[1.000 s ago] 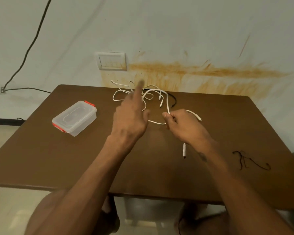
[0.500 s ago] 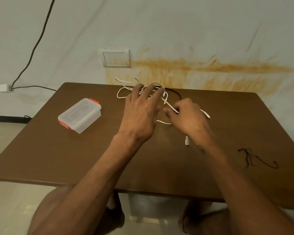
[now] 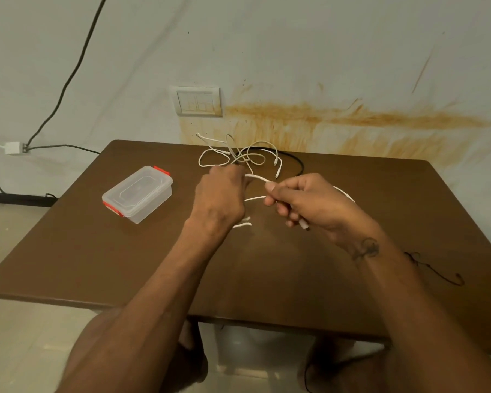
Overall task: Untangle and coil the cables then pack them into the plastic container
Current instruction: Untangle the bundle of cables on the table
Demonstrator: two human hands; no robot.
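A tangle of thin white cables (image 3: 238, 154) lies at the far middle of the brown table (image 3: 97, 251), with a black cable (image 3: 296, 163) curving through it. My left hand (image 3: 219, 199) is closed on a white cable strand (image 3: 257, 177) that runs across to my right hand (image 3: 304, 202), which pinches the same cable; its plug end sticks out below the right fingers. More white loops hang under my left hand. The clear plastic container (image 3: 138, 192) with red clips sits closed to the left of both hands.
A thin black wire (image 3: 434, 270) lies on the table near its right edge. Behind the table stands a stained wall with a switch plate (image 3: 198, 101). A black wall cable (image 3: 68, 78) and a white adapter (image 3: 12, 148) are at the far left.
My left hand pulled back from the tangle and closed on the white cable. Both hands drew the cable toward me, and loops now hang below the left hand.
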